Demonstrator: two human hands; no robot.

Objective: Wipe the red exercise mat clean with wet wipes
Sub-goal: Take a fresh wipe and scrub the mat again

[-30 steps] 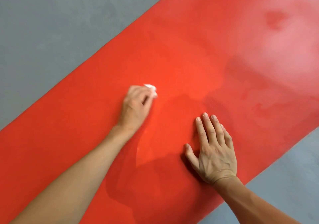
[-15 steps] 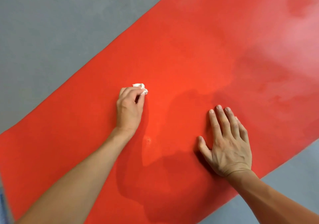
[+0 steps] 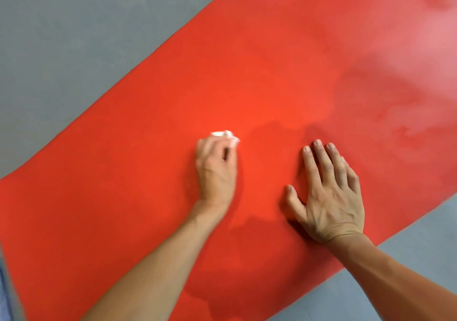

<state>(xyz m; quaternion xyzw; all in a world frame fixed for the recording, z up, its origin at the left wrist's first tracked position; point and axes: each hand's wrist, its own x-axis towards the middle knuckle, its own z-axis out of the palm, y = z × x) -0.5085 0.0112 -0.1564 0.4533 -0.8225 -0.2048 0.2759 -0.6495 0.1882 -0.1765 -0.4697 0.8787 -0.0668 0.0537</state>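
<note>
The red exercise mat (image 3: 259, 73) runs diagonally across the grey floor, from lower left to upper right. My left hand (image 3: 217, 170) grips a crumpled white wet wipe (image 3: 223, 134) and presses it onto the mat near its middle; only the wipe's tip shows past my fingers. My right hand (image 3: 329, 194) lies flat on the mat to the right, fingers straight and close together, thumb spread out. Damp, darker patches show on the mat at the right and upper right.
Grey floor (image 3: 74, 36) lies beyond the mat's far edge at the upper left and past its near edge at the lower right (image 3: 408, 231). A blurred blue-grey strip shows at the bottom left corner.
My left hand with the wipe has slid back and forth over the mat's middle, ending further right. My right hand stays flat on the mat.
</note>
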